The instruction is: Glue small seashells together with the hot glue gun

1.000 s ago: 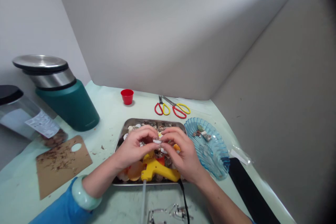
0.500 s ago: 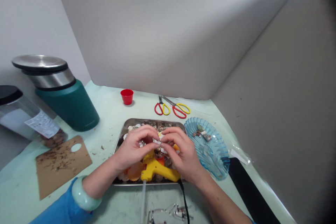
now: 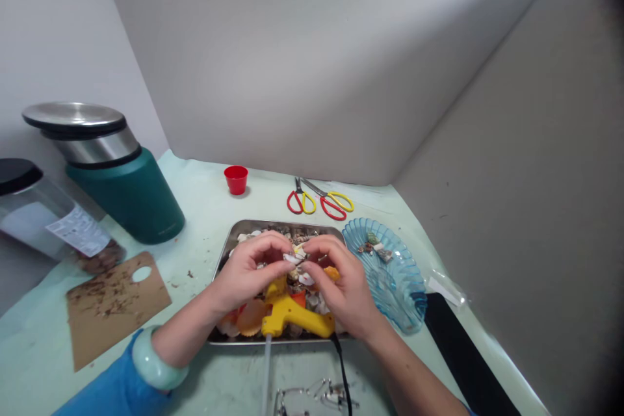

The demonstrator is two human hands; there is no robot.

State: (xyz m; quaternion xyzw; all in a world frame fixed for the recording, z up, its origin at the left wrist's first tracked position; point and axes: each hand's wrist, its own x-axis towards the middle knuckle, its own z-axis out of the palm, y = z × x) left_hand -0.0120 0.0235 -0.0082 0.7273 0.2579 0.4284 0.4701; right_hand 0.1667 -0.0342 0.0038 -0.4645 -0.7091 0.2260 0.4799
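Pale grey walls [image 3: 273, 78] box in my view around a light green table [image 3: 205, 377]. The biggest thing on it is a teal bottle [image 3: 127, 198] with a steel top, at the far left. Next comes a metal tray [image 3: 233, 235], heaped with shells and directly below both hands. A clear jar [image 3: 63, 221] with a black lid is beside the bottle; a blue ribbed plate [image 3: 394, 299] sits just right of the tray, and a brown card [image 3: 107, 318] lies on the left, strewn with crumbs.

My left hand [image 3: 248, 270] pinches a small white piece between thumb and fingers, over the tray. My right hand [image 3: 344, 279] curls close by, thumb and fingers bent towards that piece (whether they grip it, I can't tell from here). A yellow glue gun [image 3: 292, 316] lies over the shells below them. Smaller still: two scissors [image 3: 325, 194], a red cup [image 3: 236, 181] and, last, the white piece [image 3: 292, 259] itself.
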